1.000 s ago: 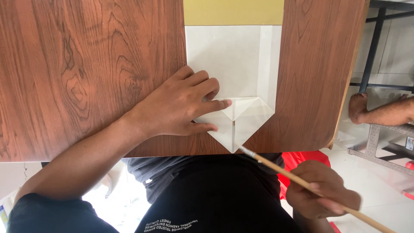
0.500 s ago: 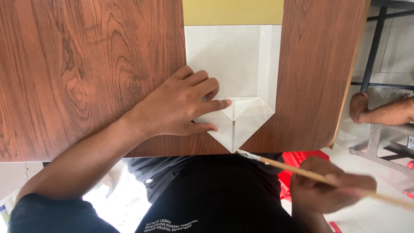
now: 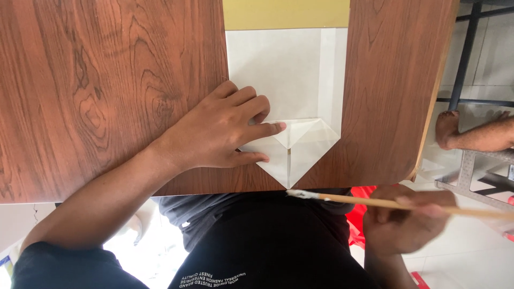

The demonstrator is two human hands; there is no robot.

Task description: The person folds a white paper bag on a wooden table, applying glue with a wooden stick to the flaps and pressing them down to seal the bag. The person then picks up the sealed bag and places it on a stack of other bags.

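- One sheet of white paper (image 3: 278,75) lies flat on the brown wood-grain bench (image 3: 107,80). Its near end is folded into a point that reaches the bench edge closest to the person.
- Two folded flaps form that point, meeting along one centre crease; above them the sheet shows one lengthwise fold line running up its right part.
- One yellow strip (image 3: 286,13) shows just beyond the far end of the paper.
- The left hand (image 3: 219,131) lies spread flat, palm down, on the left flap of the paper. Its fingers (image 3: 267,127) are stretched toward the crease and it presses the sheet down rather than gripping anything.
- The right hand (image 3: 407,219) is off the bench, below and to the right of the paper's point, and blurred. It is closed round one thin wooden brush (image 3: 385,203).
- The brush lies nearly level, its whitish tip just below the paper's point at the bench edge. Whether the tip touches the paper cannot be told.
- One dark shirt (image 3: 267,246) fills the view below the paper, with a bit of something red (image 3: 361,214) beside it, under the brush.
- To the right of the paper, past the bench edge, one bare foot (image 3: 471,131) of another person rests near one dark metal frame (image 3: 463,59) on a pale floor.
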